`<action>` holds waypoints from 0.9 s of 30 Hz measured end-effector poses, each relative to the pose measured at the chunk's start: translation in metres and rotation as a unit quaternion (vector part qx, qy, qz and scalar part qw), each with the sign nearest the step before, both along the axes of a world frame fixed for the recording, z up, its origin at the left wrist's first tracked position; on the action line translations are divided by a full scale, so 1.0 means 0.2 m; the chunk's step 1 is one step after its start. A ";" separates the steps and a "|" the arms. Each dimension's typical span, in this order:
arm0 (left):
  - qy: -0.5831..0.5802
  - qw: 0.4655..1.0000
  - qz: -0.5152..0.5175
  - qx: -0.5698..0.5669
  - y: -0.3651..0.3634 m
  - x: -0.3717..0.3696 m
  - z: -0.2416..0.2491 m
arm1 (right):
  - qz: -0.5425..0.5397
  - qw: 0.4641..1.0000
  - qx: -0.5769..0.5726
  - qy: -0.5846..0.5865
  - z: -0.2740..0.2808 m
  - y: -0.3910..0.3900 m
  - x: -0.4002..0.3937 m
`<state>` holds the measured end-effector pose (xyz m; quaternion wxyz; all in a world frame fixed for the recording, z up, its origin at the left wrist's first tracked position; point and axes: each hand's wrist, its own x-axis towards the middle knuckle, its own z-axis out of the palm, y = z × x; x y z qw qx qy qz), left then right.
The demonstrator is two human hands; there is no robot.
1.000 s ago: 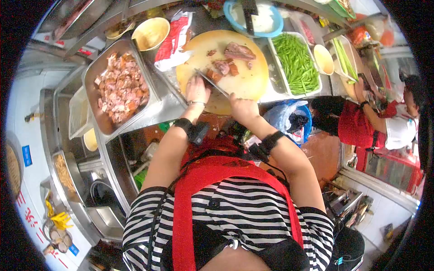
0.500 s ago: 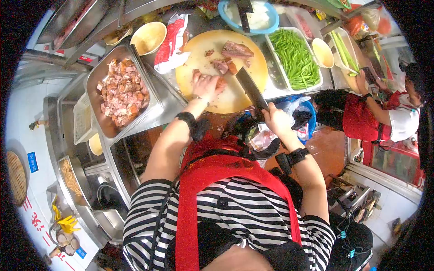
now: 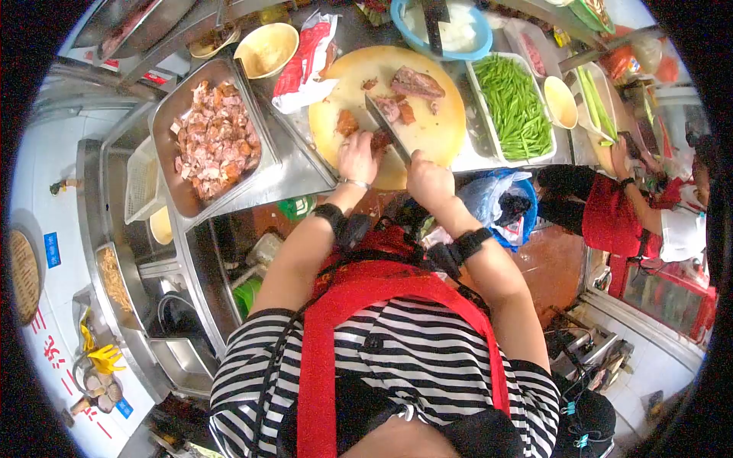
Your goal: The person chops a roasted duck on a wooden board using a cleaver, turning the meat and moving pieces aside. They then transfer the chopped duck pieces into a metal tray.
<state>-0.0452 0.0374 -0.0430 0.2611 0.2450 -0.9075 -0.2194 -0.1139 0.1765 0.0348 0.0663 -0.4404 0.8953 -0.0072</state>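
Observation:
My right hand (image 3: 430,182) is closed round the handle of a cleaver (image 3: 388,128), whose blade is down on the round yellow cutting board (image 3: 450,114). Just left of the blade, my left hand (image 3: 358,159) has its fingers curled on a dark reddish piece of meat (image 3: 379,140) near the board's front edge. Another small browned piece (image 3: 347,123) lies above my left hand. Beyond the blade are cut pink meat (image 3: 388,109) and a larger chunk of meat (image 3: 418,82).
A metal tray (image 3: 169,122) of chopped meat stands left, with a yellow bowl (image 3: 266,50) and red-white bag (image 3: 307,65) behind. On the right are a tray of green vegetables (image 3: 512,107), a blue basin (image 3: 482,40), a blue bin (image 3: 527,229) and a co-worker (image 3: 618,217) in red.
The cleaver has moved left, down to the meat beside my left hand. My left hand is now lower on the board, and a browned piece shows above it. The view has shifted slightly.

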 end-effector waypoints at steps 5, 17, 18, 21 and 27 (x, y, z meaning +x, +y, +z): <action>-0.088 0.996 -0.025 0.004 0.02 0.01 0.00 | -0.006 0.998 0.049 -0.046 0.10 0.02 -0.04; -0.062 0.995 -0.073 0.004 -0.12 -0.01 -0.06 | -0.041 0.991 -0.058 -0.110 0.15 0.05 -0.11; -0.037 0.996 -0.077 -0.039 -0.11 0.00 -0.08 | -0.050 0.990 -0.100 -0.090 0.19 0.07 -0.11; 0.049 0.992 -0.093 0.064 -0.09 0.06 0.00 | -0.044 0.979 -0.193 -0.056 0.25 0.11 -0.07; 0.056 0.995 -0.054 0.066 -0.06 0.05 -0.02 | -0.019 1.000 0.016 -0.014 -0.06 0.02 -0.03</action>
